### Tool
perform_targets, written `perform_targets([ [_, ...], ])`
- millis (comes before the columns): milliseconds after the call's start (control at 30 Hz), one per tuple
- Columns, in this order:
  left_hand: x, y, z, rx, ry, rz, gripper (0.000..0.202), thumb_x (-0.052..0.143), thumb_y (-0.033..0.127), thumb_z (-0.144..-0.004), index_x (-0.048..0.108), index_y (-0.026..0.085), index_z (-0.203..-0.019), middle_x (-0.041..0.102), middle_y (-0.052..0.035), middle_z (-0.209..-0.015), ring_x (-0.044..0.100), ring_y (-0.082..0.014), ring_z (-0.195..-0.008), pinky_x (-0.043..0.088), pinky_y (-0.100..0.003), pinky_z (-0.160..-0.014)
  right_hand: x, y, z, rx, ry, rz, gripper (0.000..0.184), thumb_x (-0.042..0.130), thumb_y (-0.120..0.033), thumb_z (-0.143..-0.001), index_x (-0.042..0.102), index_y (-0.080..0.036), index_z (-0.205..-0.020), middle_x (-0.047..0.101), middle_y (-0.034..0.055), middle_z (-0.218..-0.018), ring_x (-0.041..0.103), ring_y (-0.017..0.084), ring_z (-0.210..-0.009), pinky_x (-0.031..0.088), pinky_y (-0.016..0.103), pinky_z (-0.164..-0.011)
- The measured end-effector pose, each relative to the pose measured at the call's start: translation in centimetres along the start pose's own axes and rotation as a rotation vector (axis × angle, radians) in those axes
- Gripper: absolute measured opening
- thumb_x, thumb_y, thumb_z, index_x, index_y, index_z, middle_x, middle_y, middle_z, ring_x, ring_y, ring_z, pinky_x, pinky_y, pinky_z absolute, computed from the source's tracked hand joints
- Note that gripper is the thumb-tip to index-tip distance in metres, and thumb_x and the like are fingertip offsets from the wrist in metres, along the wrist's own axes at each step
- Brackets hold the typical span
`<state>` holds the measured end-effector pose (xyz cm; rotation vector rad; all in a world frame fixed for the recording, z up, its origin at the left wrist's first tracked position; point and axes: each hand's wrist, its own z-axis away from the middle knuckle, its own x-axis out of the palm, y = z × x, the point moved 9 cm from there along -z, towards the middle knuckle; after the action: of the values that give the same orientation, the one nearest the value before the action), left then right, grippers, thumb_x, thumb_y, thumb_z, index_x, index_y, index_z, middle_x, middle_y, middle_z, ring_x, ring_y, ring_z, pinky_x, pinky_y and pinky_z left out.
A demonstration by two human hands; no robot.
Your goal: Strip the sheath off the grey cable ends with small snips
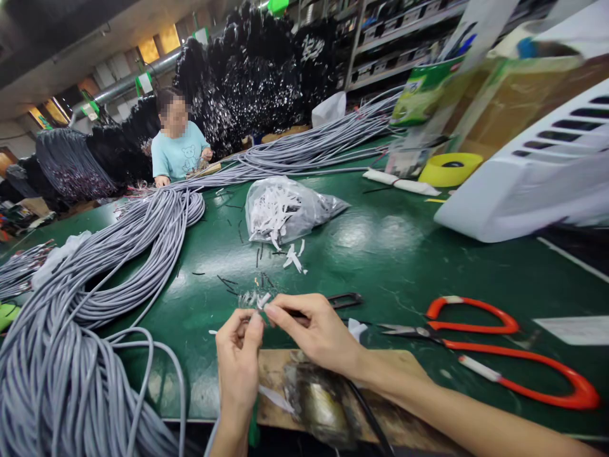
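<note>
My left hand (238, 355) and my right hand (311, 327) meet above the near edge of the green table (404, 254). Both pinch a small white strip (261, 300) between thumb and fingertips. It is too small to name with certainty; it looks like a label. A small black clip-like tool (345, 299) lies just behind my right hand. A dark cable (366, 416) runs under my right wrist, over a brown board (399, 368) at the table edge.
Big red-handled scissors (499, 349) lie to the right. A clear bag of white strips (285, 212) sits mid-table. Thick bundles of grey cable (95, 285) fill the left side. A person in a light blue shirt (178, 155) is at the far end. A white appliance (537, 171) stands at the right.
</note>
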<state>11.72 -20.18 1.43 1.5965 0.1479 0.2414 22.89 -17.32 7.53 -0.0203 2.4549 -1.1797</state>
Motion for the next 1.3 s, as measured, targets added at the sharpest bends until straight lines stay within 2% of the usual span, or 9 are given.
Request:
perform_targets([
  [67,0.1,0.0,-0.2,-0.024,-0.008,0.031,0.034,0.063,0.049,-0.071,0.056,0.015,-0.071,0.03,0.0091,-0.046,0.027,-0.0048,-0.039,0.021,-0.017,-0.037,0.2,-0.8,0.3,-0.036,-0.002,0.016,0.036,0.041,-0.025,-0.089,0.05,-0.017,-0.056,0.044,-0.0029,-0.047,0.037,0.009,-0.042,0.029,0.021,-0.041],
  [233,-2.0,0.7,-0.8,-0.028,0.201,0.199,0.036,0.064,0.047,-0.071,0.042,0.019,-0.065,0.018,0.0128,-0.046,0.012,-0.003,-0.037,0.011,-0.014,-0.033,1.4,-7.0,2.8,-0.551,-0.071,-0.027,0.044,0.031,-0.023,-0.092,0.045,-0.02,-0.05,0.038,-0.0036,-0.044,0.034,0.01,-0.042,0.029,0.025,-0.045],
  [300,-1.6,0.9,-1.0,-0.026,0.154,0.199,0.034,0.063,0.045,-0.072,0.043,0.018,-0.066,0.02,0.0131,-0.045,0.012,-0.0028,-0.037,0.011,-0.014,-0.033,0.4,-6.0,2.0,-0.413,0.027,-0.027,0.037,0.038,-0.022,-0.089,0.048,-0.02,-0.054,0.036,-0.0048,-0.045,0.033,0.009,-0.042,0.028,0.024,-0.044],
  [400,-0.4,1.1,-0.8,0.009,0.05,0.168,0.03,0.059,0.045,-0.075,0.052,0.015,-0.075,0.029,0.0113,-0.045,0.016,-0.0028,-0.037,0.014,-0.014,-0.034,-1.4,-1.3,0.4,0.023,0.197,-0.002,0.011,0.058,-0.026,-0.077,0.056,-0.016,-0.071,0.028,-0.0085,-0.048,0.028,0.008,-0.041,0.025,0.022,-0.039],
  [533,0.1,1.0,-0.4,0.037,0.0,0.175,0.033,0.06,0.045,-0.075,0.056,0.013,-0.079,0.04,0.0075,-0.051,0.024,-0.0026,-0.04,0.019,-0.013,-0.036,-0.2,1.1,-0.7,0.19,0.05,-0.029,0.018,0.061,-0.025,-0.071,0.064,-0.013,-0.083,0.033,-0.0076,-0.049,0.029,0.008,-0.044,0.025,0.021,-0.04],
  [800,-0.2,2.5,-0.7,-0.014,-0.131,0.102,0.042,0.067,0.051,-0.067,0.054,0.011,-0.063,0.034,0.0077,-0.048,0.02,-0.0013,-0.038,0.015,-0.016,-0.036,0.9,-1.7,-2.6,-0.04,-0.153,-0.082,0.025,0.047,-0.018,-0.08,0.057,-0.015,-0.057,0.056,0.0003,-0.054,0.047,0.012,-0.052,0.036,0.022,-0.049],
  [900,0.3,2.5,-0.8,-0.046,-0.191,0.182,0.042,0.067,0.05,-0.068,0.054,0.011,-0.061,0.035,0.0072,-0.048,0.017,-0.0006,-0.038,0.012,-0.016,-0.036,-0.7,-0.4,-3.6,0.017,-0.004,-0.067,0.022,0.044,-0.022,-0.081,0.059,-0.016,-0.067,0.063,0.0026,-0.063,0.054,0.013,-0.056,0.041,0.023,-0.052],
  [1067,-0.9,1.8,-1.2,-0.01,-0.042,0.223,0.04,0.07,0.049,-0.067,0.064,0.01,-0.073,0.039,0.0059,-0.049,0.021,-0.0009,-0.039,0.013,-0.016,-0.037,-5.2,1.9,-2.2,0.13,0.389,0.205,0.023,0.047,-0.039,-0.084,0.055,-0.018,-0.084,0.053,-0.0026,-0.055,0.047,0.011,-0.044,0.036,0.022,-0.045],
  [1300,-1.5,1.3,-1.1,0.022,0.014,0.205,0.036,0.07,0.043,-0.069,0.07,0.012,-0.087,0.051,0.0013,-0.057,0.028,-0.001,-0.04,0.021,-0.016,-0.037,-1.3,-3.9,-0.1,-0.384,0.177,0.581,0.027,0.041,-0.022,-0.092,0.056,-0.017,-0.07,0.06,0.0005,-0.059,0.05,0.012,-0.053,0.03,0.027,-0.054],
])
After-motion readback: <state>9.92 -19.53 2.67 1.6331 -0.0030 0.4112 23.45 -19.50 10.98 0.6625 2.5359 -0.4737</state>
